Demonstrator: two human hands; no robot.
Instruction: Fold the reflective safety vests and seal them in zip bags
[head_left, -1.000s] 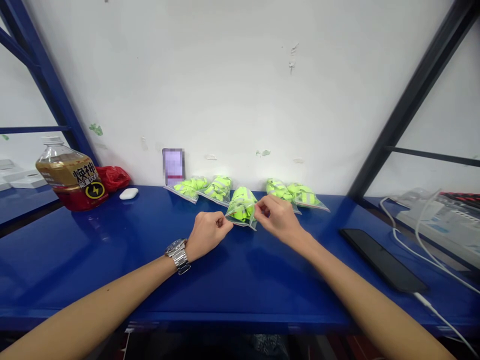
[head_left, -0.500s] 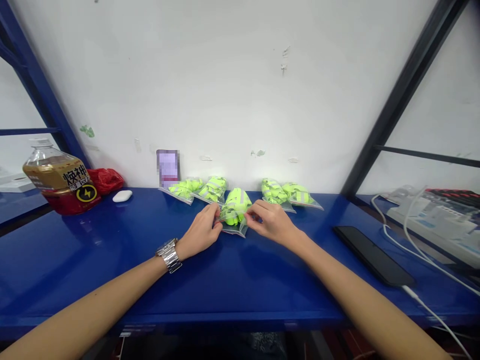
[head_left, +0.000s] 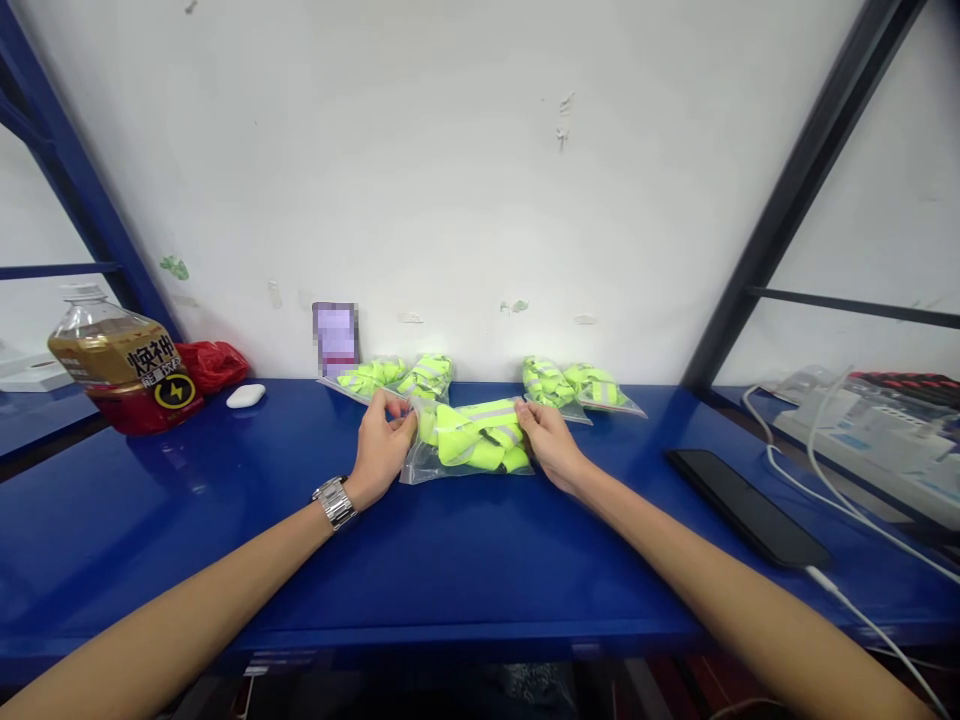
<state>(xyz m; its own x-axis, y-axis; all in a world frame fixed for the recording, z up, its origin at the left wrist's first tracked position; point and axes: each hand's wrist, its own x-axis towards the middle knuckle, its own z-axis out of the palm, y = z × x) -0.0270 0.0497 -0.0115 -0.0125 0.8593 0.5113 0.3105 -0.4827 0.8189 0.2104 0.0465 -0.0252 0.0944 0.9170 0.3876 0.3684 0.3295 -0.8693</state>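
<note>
Between my hands is a clear plastic bag [head_left: 424, 466] with a neon-yellow reflective vest [head_left: 480, 440] folded up inside it. My left hand [head_left: 381, 448], with a metal watch [head_left: 335, 502] on the wrist, pinches the bag's left end. At the opposite end, my right hand [head_left: 551, 445] grips the bag between thumb and fingers. The bag is spread sideways just above or on the blue table; I cannot tell whether it touches. Behind it, similar bagged vests lie by the wall: two at left [head_left: 426, 374] and two at right [head_left: 546, 380].
A large drink bottle [head_left: 124, 365] and a red plastic bag [head_left: 214, 365] stand at left, near a white earbud case [head_left: 246, 396]. A black phone [head_left: 746, 508] with a white cable lies at right, beside power strips [head_left: 862, 440]. Another phone [head_left: 336, 335] leans on the wall.
The bag with the vest has turned from upright to lengthwise and now lies stretched wide. My left hand has shifted left and my right hand slightly right, so they are farther apart.
</note>
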